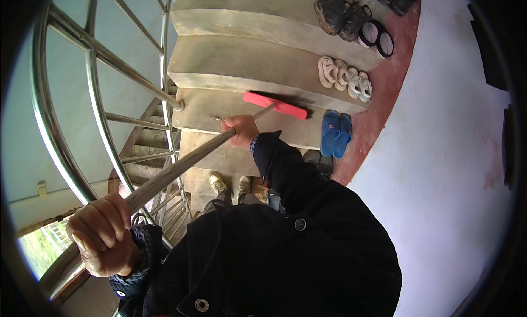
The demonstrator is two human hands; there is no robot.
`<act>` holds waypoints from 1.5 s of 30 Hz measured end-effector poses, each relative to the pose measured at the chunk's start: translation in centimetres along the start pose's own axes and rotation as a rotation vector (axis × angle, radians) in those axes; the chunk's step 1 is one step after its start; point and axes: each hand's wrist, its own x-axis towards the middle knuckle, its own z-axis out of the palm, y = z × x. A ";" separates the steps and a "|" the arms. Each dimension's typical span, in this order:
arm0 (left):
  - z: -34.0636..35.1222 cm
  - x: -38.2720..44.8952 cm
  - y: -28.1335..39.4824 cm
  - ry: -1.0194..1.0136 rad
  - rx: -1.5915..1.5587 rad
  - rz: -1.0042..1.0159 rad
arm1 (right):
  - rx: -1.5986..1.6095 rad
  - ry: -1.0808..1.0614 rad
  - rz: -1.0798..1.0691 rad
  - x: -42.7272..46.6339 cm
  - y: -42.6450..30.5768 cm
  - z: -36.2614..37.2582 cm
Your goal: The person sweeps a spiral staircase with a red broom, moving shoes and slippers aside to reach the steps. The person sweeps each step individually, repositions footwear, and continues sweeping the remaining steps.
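Note:
A push broom with a red head (pixel 290 107) and a long wooden handle (pixel 181 168) slants across the view. Around the upper end of the handle my left hand (pixel 99 236) is closed, at the lower left beside the metal railing. My right hand (pixel 242 130) grips the handle farther down, nearer the head. The broom head lies on a concrete stair tread (pixel 206 105), close to the riser above it; its dark bristles are mostly hidden. A small clump of debris (pixel 215 118) sits on that tread, just left of my right hand.
Blue slippers (pixel 335 133), small pale sandals (pixel 345 76) and dark boots (pixel 341 14) line the right ends of the steps by a white wall (pixel 444 160). A shiny metal railing (pixel 96 94) borders the left side. Lower stairs (pixel 150 148) descend beyond it. My shoes (pixel 217 183) stand below.

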 end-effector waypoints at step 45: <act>0.0 -3.7 1.4 -0.064 -0.051 -0.096 | 0.069 -0.012 -0.109 -3.0 0.2 0.2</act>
